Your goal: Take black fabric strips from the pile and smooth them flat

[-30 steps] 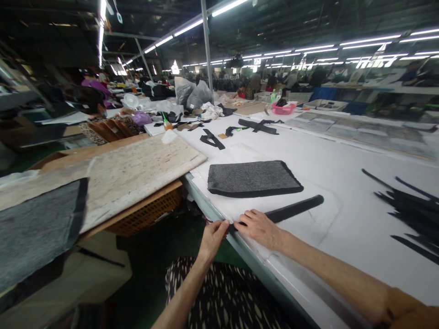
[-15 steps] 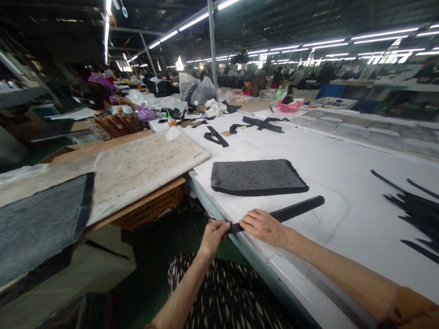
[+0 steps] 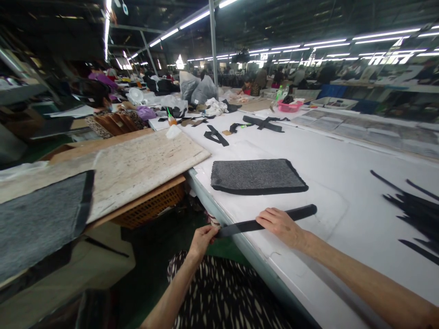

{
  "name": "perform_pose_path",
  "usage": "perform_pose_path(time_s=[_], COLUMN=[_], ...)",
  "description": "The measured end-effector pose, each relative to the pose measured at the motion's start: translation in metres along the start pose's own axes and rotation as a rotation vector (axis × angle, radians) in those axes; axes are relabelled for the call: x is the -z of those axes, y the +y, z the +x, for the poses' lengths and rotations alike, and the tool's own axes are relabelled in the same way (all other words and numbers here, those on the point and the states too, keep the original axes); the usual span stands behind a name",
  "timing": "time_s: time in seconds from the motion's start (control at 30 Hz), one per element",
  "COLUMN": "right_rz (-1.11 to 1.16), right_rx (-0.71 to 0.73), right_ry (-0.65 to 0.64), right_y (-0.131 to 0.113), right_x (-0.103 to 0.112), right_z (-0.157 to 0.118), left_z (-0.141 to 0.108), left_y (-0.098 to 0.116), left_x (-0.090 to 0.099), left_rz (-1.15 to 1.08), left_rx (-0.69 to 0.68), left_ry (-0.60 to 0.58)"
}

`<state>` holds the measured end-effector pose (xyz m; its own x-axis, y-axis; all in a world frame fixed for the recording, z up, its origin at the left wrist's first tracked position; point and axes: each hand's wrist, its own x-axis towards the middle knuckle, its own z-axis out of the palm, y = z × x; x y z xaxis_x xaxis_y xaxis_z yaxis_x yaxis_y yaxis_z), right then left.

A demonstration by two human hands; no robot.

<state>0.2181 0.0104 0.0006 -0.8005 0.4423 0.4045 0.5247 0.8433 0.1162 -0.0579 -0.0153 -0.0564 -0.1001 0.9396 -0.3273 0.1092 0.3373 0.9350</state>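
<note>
A long black strip [image 3: 244, 227] runs across the front edge of the white table [image 3: 329, 183]. My left hand [image 3: 203, 238] pinches its left end, just off the table's edge. Farther along the strip, my right hand [image 3: 278, 224] is closed over it on the tabletop, fingers bent, and the strip's rounded right end sticks out beyond. Behind the strip lies a flat grey knitted panel [image 3: 257, 176] with black borders; neither hand touches it.
Black strips [image 3: 414, 210] lie in a pile at the right. A stained board [image 3: 144, 164] and a grey black-edged cloth [image 3: 41, 219] are on the left. A pink basket [image 3: 290, 106] stands farther back. A person [image 3: 98, 96] sits at the back left.
My left hand has moved left and slightly down with the strip's end. My right hand has shifted right along the strip, and more strip shows between the hands. The strip's right end has moved left.
</note>
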Motion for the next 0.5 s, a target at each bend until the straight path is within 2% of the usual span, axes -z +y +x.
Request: perform_pose_path(time_s=[0.27,0.5], right_rz=[-0.009,-0.061], right_rx=[0.026,0.056], right_ry=[0.004,-0.044], right_y=[0.001,-0.008], right_x=[0.011,0.005], right_z=[-0.008,0.001], left_z=[0.015,0.017], left_y=[-0.034,-0.069], left_x=[0.017,0.041], left_rz=[0.054,0.082], left_rx=[0.058,0.122], left_ry=[0.061,0.148])
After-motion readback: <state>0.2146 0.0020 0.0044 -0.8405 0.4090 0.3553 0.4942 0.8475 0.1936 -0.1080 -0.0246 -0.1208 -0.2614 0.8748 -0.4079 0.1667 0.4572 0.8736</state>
